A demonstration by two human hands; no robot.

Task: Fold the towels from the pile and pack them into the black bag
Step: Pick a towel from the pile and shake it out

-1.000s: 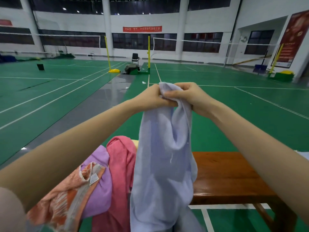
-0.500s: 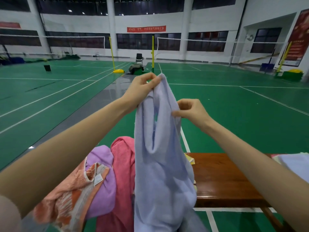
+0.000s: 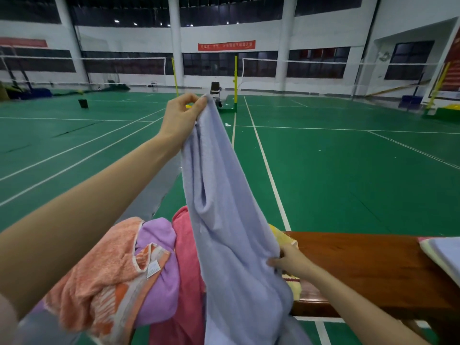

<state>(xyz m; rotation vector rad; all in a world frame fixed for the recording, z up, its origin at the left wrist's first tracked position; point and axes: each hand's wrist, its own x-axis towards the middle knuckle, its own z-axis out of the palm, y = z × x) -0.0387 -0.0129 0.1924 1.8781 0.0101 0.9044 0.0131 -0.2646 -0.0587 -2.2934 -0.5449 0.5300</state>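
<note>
A pale lavender-blue towel (image 3: 224,220) hangs in front of me. My left hand (image 3: 183,115) pinches its top corner, held high. My right hand (image 3: 290,258) grips the towel's right edge low down, near the bench. Below lies the pile: an orange patterned towel (image 3: 104,277), a purple towel (image 3: 159,270), a pink towel (image 3: 186,282) and a yellow towel (image 3: 286,240) partly hidden behind the hanging one. No black bag is in view.
A brown wooden bench (image 3: 361,267) runs to the right, with a folded light towel (image 3: 445,255) at its far right edge. Green court floor with white lines, net posts (image 3: 235,78) and a chair (image 3: 215,89) lie beyond.
My right hand has slid down the towel's edge from the top to near the bench. My left hand has risen a little, keeping the top corner.
</note>
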